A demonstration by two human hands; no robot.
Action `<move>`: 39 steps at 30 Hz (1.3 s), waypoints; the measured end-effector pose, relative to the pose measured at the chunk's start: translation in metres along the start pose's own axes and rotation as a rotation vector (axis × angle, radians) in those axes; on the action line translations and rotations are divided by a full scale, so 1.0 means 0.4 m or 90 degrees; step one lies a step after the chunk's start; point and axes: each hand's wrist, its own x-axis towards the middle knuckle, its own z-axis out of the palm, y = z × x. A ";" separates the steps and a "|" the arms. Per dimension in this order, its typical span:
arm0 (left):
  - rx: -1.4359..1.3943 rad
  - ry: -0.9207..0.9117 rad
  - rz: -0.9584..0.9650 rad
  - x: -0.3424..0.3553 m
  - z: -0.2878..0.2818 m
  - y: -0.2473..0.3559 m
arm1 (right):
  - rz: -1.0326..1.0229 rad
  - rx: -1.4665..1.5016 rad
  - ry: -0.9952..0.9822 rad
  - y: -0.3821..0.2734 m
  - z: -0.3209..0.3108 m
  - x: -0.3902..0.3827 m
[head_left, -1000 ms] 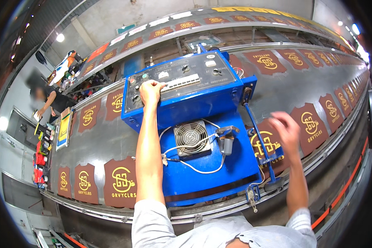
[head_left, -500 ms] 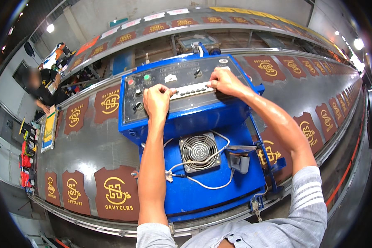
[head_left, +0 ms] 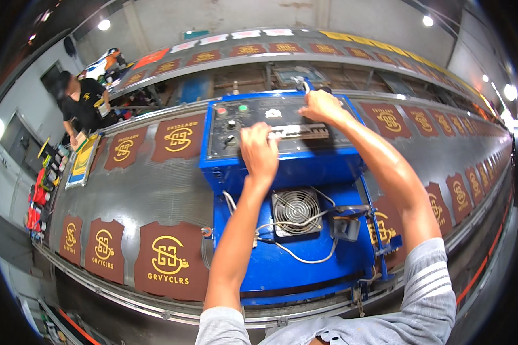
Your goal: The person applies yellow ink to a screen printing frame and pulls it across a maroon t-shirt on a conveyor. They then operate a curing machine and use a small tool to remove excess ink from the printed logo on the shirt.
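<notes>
My left hand (head_left: 258,148), slightly blurred, has its fingers curled at the left end of a row of switches (head_left: 299,131) on the dark control panel (head_left: 230,146) of a blue wheeled machine (head_left: 282,169). My right hand (head_left: 322,108) is bent over the upper middle of the panel, fingers pinched near a switch; what they hold is hidden. Red and green buttons (head_left: 243,108) and black knobs (head_left: 231,140) sit left of the hands. Below the panel are a round fan grille (head_left: 296,211), loose pale cables (head_left: 299,259) and a grey fitting (head_left: 345,229).
A long dark printing table (head_left: 126,198) carries brown shirt pieces (head_left: 164,259) with gold emblems. Another table (head_left: 253,57) stands beyond. A person (head_left: 83,106) in black works at the left beside a framed screen (head_left: 83,164). A metal rail (head_left: 155,310) runs along the front edge.
My right hand has come up from beside the machine onto the panel, then shifted slightly along it. My left hand has stayed at the panel's left part. The view has shifted.
</notes>
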 end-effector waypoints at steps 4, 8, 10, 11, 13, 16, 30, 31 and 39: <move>-0.076 0.025 -0.029 -0.158 -0.263 0.142 | -0.342 0.112 0.059 -0.144 0.124 0.102; 0.171 0.069 -0.212 -0.419 -0.700 0.061 | -0.306 0.019 -0.064 -0.327 0.206 0.163; 0.318 0.200 -0.479 -0.612 -0.960 0.067 | -0.323 0.009 0.027 -0.374 0.236 0.156; 0.379 0.267 -0.564 -0.732 -1.074 0.073 | -0.342 -0.041 0.102 -0.329 0.251 0.204; 0.621 0.283 -0.648 -0.920 -1.255 0.181 | -0.338 -0.093 0.140 -0.310 0.277 0.198; 0.751 0.413 -0.788 -1.153 -1.375 0.418 | -0.215 -0.072 0.126 -0.341 0.270 0.140; -0.208 0.386 -1.615 -2.201 -1.026 1.099 | -0.399 0.412 0.176 -0.799 0.206 -0.139; -0.209 0.347 -1.619 -2.209 -1.005 1.084 | -0.437 0.501 0.096 -0.844 0.197 -0.205; -0.172 0.287 -1.371 -2.246 -1.175 0.690 | -0.894 0.274 -0.484 -1.246 0.460 -0.760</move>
